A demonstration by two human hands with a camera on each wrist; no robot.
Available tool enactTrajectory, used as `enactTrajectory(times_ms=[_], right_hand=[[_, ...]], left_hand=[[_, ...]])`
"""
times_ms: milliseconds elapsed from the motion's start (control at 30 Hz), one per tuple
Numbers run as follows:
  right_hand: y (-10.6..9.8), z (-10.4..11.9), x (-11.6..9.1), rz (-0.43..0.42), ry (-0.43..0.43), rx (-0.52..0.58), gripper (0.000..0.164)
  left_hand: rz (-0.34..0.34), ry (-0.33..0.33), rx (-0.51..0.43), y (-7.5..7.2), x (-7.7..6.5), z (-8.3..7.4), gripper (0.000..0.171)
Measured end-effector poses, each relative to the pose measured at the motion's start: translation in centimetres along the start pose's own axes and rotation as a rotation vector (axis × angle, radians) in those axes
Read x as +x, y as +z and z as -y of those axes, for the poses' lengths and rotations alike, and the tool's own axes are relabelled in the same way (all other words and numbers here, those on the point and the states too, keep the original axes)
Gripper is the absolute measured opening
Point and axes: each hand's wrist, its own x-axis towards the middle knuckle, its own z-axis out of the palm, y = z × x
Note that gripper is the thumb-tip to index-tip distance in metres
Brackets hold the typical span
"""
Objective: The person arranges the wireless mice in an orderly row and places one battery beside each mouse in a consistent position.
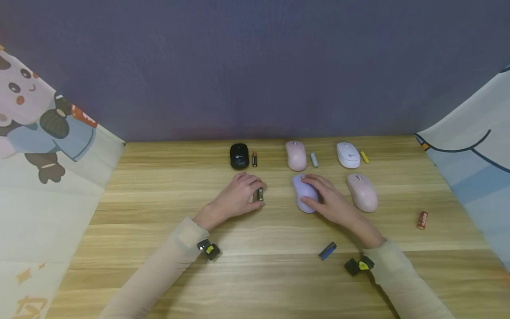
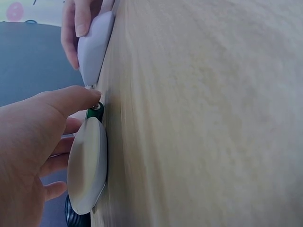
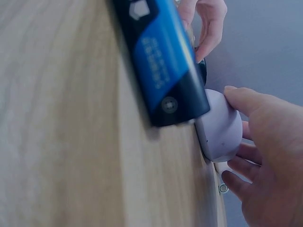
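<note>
My left hand (image 1: 235, 198) arches over a cream computer mouse (image 2: 87, 165), mostly hidden from the head view. Its thumb and fingertips pinch the ends of a dark green battery (image 1: 260, 194), which stands beside that mouse. In the left wrist view, the thumb sits right at the tip of the battery (image 2: 96, 111). My right hand (image 1: 331, 201) grips a lavender mouse (image 1: 304, 195) on the table, thumb on its near side and fingers over its front and far side. From the right wrist view, the lavender mouse (image 3: 220, 127) lies between thumb and curled fingers.
Behind my hands stand a black mouse (image 1: 239, 156), a pink mouse (image 1: 296, 156) and a white mouse (image 1: 348, 155), each beside a battery. Another pink mouse (image 1: 362, 192) is right of my right hand. A blue-black battery (image 1: 327, 250) lies nearer me; a red battery (image 1: 423, 220) lies far right.
</note>
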Motion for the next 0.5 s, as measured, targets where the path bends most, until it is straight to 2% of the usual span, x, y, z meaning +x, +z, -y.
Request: enactTrajectory(times_ms=[500], right_hand=[[0.1,0.0,0.0,-0.007,-0.018,-0.006,0.055]], left_hand=[[-0.073,0.049,-0.029,0.0,-1.2,0.8,0.055]])
